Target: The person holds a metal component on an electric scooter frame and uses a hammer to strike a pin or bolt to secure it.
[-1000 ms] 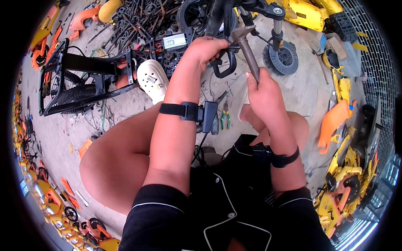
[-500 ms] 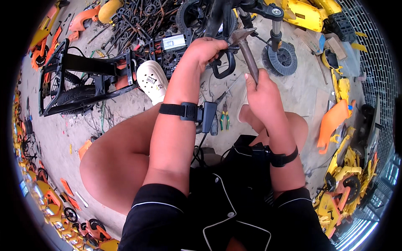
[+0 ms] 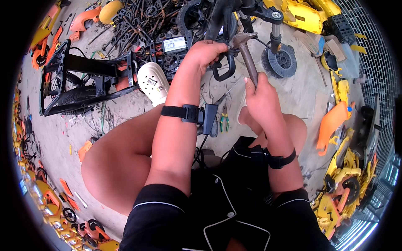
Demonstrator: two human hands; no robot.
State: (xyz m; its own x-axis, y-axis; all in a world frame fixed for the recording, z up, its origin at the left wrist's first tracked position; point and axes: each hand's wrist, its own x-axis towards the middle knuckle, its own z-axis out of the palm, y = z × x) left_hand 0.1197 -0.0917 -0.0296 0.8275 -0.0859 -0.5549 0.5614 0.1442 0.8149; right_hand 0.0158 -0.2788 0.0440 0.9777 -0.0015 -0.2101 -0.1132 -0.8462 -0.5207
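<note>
In my right hand (image 3: 264, 98) is a hammer (image 3: 248, 60), gripped near the lower end of its handle with the head upward. The hammer head is close to the fingertips of my left hand (image 3: 207, 54), beside a dark vehicle part. My left fingers are pinched together, and what they hold is hidden. Just below them is a black loop-shaped part (image 3: 231, 69). Above stands a black frame with a fork-like arm (image 3: 259, 13) and a shock absorber (image 3: 275, 32). I cannot tell whether the hammer touches the metal.
Green-handled pliers (image 3: 225, 120) lie on the floor between my legs. A black metal frame (image 3: 90, 66) with a tyre is at the left. Rusty rods and cranks (image 3: 138, 21) are heaped at the far side. A grey spool (image 3: 282, 60) and yellow and orange panels (image 3: 333, 123) lie at the right.
The hammer head and my right hand have shifted slightly downward and to the right. My left hand stays at nearly the same spot, still pinched.
</note>
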